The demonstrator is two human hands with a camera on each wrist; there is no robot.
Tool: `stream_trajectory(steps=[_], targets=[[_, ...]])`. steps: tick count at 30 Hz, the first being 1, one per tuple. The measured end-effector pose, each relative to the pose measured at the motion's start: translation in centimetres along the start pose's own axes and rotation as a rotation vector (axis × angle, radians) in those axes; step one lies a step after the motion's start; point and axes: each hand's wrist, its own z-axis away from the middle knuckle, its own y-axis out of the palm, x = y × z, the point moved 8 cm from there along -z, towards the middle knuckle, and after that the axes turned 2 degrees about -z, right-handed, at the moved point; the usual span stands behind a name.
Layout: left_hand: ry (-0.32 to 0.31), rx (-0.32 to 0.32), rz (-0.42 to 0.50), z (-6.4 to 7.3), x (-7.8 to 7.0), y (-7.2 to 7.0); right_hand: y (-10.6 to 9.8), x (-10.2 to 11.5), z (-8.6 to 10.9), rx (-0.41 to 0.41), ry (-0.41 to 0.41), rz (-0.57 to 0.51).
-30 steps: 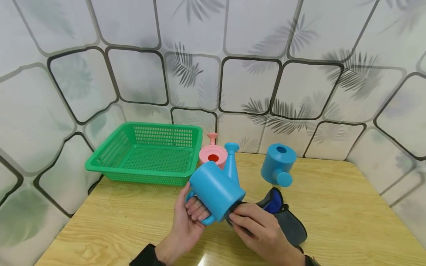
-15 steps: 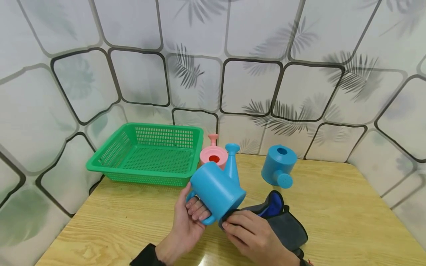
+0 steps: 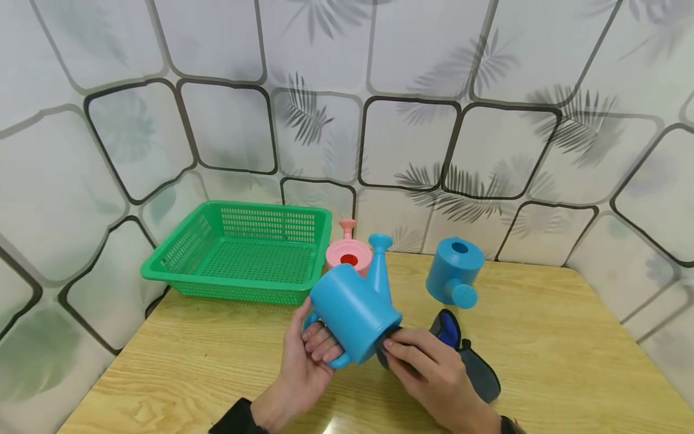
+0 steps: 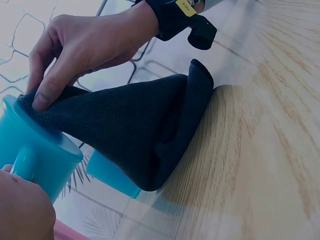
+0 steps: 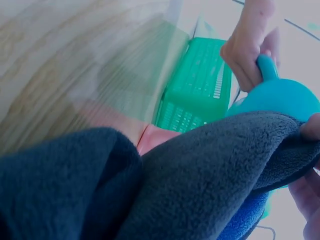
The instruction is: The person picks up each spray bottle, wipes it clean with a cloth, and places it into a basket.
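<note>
My left hand (image 3: 309, 355) grips the handle of a blue watering can (image 3: 352, 310) above the table. The can is tilted, its spout pointing up and its base facing right. My right hand (image 3: 428, 367) pinches a dark grey cloth (image 4: 125, 120) against the base. In the head view the cloth's blue underside (image 3: 447, 328) shows beyond the right hand. Its loose part hangs down to the table in the left wrist view. The right wrist view has the cloth (image 5: 215, 170) covering much of the can (image 5: 285, 97). The base's face is mostly hidden.
A green plastic basket (image 3: 241, 288) stands at the back left. Beside it is a pink watering can (image 3: 333, 250), partly behind the held one. A second blue watering can (image 3: 454, 271) stands at the back right. A patterned backdrop (image 3: 412, 138) rises behind the wooden table (image 3: 569, 349).
My right hand with the cloth shifts left along the base, then back to the right. The cloth's loose part moves with it. The left hand and the watering can stay nearly still.
</note>
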Motion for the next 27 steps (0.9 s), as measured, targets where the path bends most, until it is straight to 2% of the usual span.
stream_trajectory(steps=[7, 11, 20, 27], targets=[[0.005, 0.008, -0.004, 0.1, 0.0, -0.3, -0.9, -1.3, 0.4, -0.068, 0.059, 0.088], [0.006, 0.021, -0.01, 0.2, -0.1, -0.2, -1.2, -1.9, 0.6, -0.086, 0.071, 0.098], [-0.002, 0.027, -0.013, 0.1, 0.1, -0.5, -1.1, -2.4, 1.2, -0.078, 0.111, 0.093], [-0.001, 0.012, -0.004, 0.2, 0.1, -0.7, -0.4, -1.8, 1.3, -0.029, 0.108, 0.071]])
